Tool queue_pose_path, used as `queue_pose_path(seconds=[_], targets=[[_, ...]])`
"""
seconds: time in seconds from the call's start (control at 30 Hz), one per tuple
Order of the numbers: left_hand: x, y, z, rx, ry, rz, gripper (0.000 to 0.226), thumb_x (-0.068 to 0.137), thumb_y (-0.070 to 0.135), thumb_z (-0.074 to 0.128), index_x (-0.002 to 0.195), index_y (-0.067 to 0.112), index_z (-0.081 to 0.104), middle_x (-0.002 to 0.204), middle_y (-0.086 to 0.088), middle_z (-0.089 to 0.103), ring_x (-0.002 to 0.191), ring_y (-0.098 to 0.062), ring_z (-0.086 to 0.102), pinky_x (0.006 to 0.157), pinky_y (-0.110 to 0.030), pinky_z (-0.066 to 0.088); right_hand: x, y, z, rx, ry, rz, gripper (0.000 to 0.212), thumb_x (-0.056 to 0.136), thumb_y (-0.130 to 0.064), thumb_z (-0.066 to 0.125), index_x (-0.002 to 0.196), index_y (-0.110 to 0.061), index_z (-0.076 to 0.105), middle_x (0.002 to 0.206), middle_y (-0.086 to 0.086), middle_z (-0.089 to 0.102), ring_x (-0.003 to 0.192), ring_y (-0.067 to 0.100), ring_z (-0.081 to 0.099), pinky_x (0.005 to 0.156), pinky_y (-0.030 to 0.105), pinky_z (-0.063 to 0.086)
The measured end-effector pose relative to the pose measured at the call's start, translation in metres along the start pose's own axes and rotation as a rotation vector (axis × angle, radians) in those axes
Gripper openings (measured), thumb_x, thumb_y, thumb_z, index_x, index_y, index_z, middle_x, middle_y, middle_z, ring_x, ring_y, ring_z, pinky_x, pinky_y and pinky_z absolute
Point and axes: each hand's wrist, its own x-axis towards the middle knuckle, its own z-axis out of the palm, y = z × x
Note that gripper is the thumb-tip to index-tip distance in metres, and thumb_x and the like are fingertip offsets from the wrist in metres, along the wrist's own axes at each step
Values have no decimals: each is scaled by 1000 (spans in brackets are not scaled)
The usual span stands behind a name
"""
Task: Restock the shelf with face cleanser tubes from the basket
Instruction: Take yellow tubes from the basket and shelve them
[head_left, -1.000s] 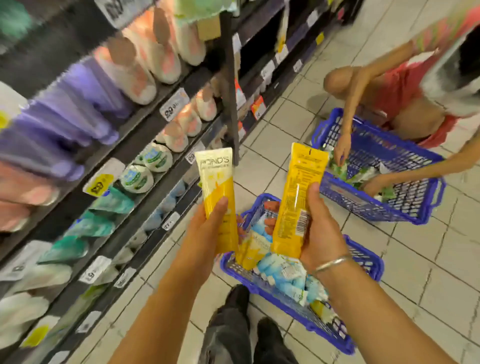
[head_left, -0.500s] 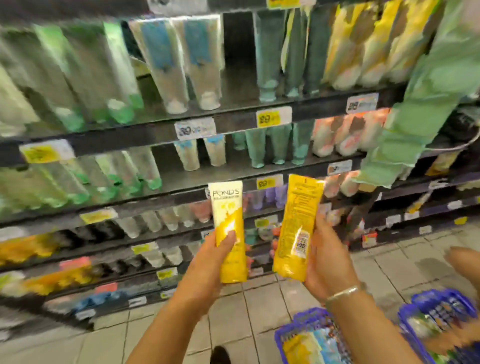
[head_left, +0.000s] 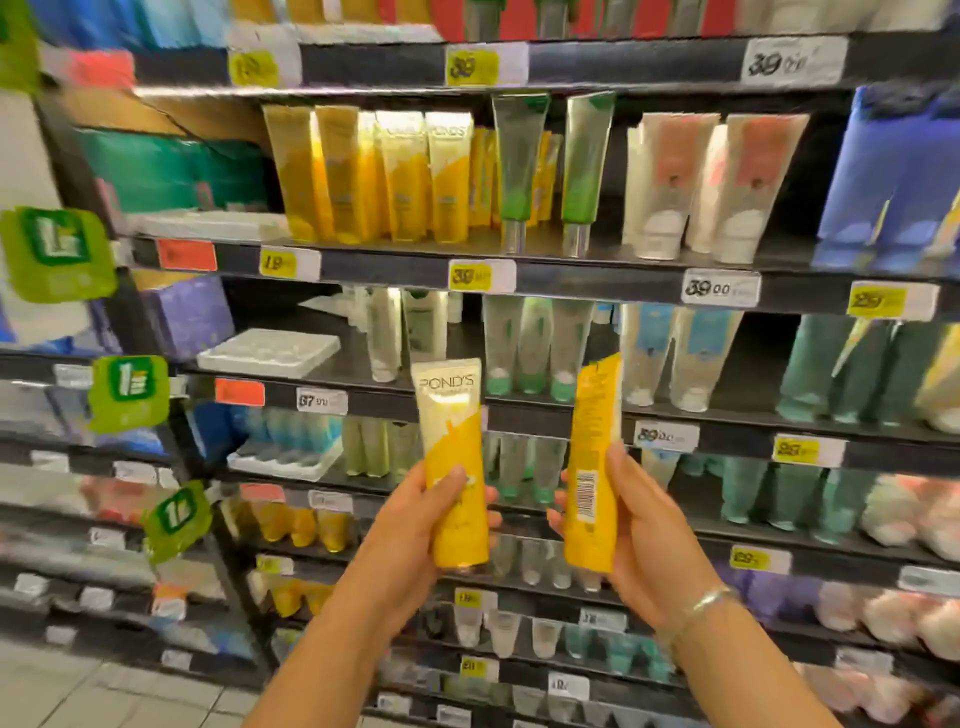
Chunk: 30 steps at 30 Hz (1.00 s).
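Observation:
My left hand (head_left: 410, 525) grips a yellow and white face cleanser tube (head_left: 452, 447) upright, its label facing me. My right hand (head_left: 639, 525) grips a second yellow tube (head_left: 592, 457), its back with the barcode turned to me. Both are held up in front of the dark shelving. A row of matching yellow tubes (head_left: 374, 176) stands on the shelf (head_left: 389, 257) above and to the left of my hands. The basket is out of view.
Rows of green (head_left: 545, 166), pink and white (head_left: 711, 182), blue and teal tubes fill the shelves. White plastic trays (head_left: 270, 351) lie on the left of the middle shelves. Green promo tags (head_left: 52, 254) stick out at the left. Tiled floor shows bottom left.
My view has swung up from the blue baskets on the floor to the shelves. Both hands rose with their tubes, still held the same way.

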Motion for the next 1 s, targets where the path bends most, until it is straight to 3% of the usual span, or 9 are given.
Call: queue_pose_path(seconds=[0.13,0.33,0.47,0.53,0.73,0.83,1.0], targets=[[12,43,-51,-8,-30,47,42,71,30,61,109,13,54,81,-8,72,68,-22,70,56,-33,57,26,13,60,-63,-43,-76,45,70,-34,56,108,-9,55,75,8,49,57,15,56,52,25,54],[37,91,-125,31,-78,105,41,68,27,64,106,13,60,81,-4,72,72,-15,69,59,-30,56,71,42,136,-167,-30,-146,34,69,-28,60,98,-13,51,71,4,59,58,13,55,58,28,50],[51,114,-158,124,-105,98,40,73,26,63,109,8,62,98,-15,70,86,-24,66,68,-36,58,92,53,166,-101,-8,-166,12,88,-25,50,91,-13,52,75,7,54,68,19,52,68,33,46],[61,124,-168,183,-101,102,32,77,24,62,106,10,63,95,-12,71,83,-21,67,68,-34,58,101,51,175,-28,-14,-155,14,95,-21,40,92,-13,52,78,8,54,71,22,52,69,35,45],[103,149,-167,201,-88,151,20,83,16,61,103,17,60,82,3,73,71,-9,69,57,-25,53,133,22,188,-128,-36,-249,24,97,-13,37,118,-11,49,79,6,56,63,15,59,51,29,54],[126,164,-150,206,-87,159,15,86,15,60,100,14,61,75,3,72,68,-10,68,58,-29,55,155,-1,189,-176,-3,-299,32,97,-13,40,128,-9,45,87,4,59,75,15,59,61,32,53],[163,192,-112,268,-46,157,21,87,23,63,106,14,61,101,-8,68,90,-22,66,80,-41,56,194,-44,191,-262,-9,-384,36,95,-16,44,130,-9,46,100,4,63,86,16,61,73,36,52]])
